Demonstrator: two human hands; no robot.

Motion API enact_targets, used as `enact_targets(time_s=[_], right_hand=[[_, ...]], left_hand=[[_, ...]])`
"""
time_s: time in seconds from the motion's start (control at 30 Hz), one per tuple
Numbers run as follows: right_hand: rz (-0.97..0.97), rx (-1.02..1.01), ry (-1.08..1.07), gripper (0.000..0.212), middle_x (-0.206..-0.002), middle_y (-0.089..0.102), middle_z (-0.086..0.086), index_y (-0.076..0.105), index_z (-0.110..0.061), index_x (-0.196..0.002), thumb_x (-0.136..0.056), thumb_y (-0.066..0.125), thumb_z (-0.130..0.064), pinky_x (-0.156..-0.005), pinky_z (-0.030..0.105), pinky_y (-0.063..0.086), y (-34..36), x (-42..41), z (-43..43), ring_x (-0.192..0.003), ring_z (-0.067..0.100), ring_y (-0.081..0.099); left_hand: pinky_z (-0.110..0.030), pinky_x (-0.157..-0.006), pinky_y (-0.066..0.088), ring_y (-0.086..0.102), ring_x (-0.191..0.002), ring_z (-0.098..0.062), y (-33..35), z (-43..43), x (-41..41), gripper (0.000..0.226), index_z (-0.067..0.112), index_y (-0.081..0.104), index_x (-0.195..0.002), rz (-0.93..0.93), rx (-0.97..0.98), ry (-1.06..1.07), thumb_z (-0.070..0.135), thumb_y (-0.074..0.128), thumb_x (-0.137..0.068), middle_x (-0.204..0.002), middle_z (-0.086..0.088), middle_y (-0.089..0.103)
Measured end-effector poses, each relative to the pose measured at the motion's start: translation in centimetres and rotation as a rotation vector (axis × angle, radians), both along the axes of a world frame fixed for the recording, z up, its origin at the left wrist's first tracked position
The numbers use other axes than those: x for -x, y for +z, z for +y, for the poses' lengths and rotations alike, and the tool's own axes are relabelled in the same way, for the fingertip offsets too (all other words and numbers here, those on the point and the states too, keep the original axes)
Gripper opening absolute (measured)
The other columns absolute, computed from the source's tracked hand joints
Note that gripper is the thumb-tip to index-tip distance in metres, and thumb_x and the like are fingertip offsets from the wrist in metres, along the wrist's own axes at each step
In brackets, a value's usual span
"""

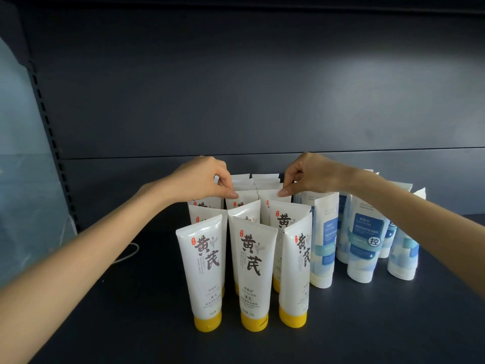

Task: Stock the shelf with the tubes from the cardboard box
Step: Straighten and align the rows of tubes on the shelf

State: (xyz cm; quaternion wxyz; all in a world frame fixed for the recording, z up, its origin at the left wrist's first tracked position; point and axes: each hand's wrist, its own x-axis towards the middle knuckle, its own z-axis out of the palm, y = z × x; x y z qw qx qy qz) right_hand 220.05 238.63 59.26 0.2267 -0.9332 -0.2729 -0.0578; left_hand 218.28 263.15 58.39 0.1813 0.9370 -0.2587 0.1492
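On the dark grey metal shelf (pixel 118 324), white plastic tubes with yellow caps (pixel 252 271) are stood cap-down in close rows, white-and-blue plastic tubes (pixel 364 245) are stood just beside them on the right, and two crimped tops in a back row are pinched, one by the left grip (pixel 202 179), one by the right grip (pixel 312 174).

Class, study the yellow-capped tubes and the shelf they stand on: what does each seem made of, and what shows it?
Yellow-capped tubes: probably soft plastic, glossy white, given the bright highlights and flat crimped tops. Shelf: likely painted metal, matte dark grey, given its even dull surface and the slotted upright at left; not certain.
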Motion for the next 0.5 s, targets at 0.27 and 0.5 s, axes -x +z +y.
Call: enact_targets(time_s=[0.27, 0.5], right_hand=[[0.045, 0.011, 0.002, 0.011, -0.082, 0.067, -0.010, 0.071, -0.020, -0.078, -0.079, 0.073, -0.031, -0.072, 0.014, 0.041, 0.1, 0.4, 0.0, -0.077, 0.006, 0.058], [0.077, -0.095, 0.178, 0.013, -0.073, 0.071, -0.011, 0.073, -0.018, -0.090, -0.082, 0.070, -0.027, -0.078, 0.017, 0.048, 1.4, 2.3, 1.3, -0.071, 0.005, 0.063]], left_hand=[[-0.027, -0.065, 0.036, 0.048, -0.068, -0.004, 0.0, 0.2, 0.1, 0.010, 0.031, 0.073, -0.077, 0.006, 0.009, 0.005, 0.040, 0.074, -0.076, -0.080, 0.013, 0.057], [-0.007, -0.056, 0.035, 0.050, -0.058, 0.005, 1.0, 1.9, 2.1, 0.029, 0.020, 0.076, -0.075, 0.033, 0.147, -0.056, 0.047, 0.071, -0.068, -0.073, 0.013, 0.060]])
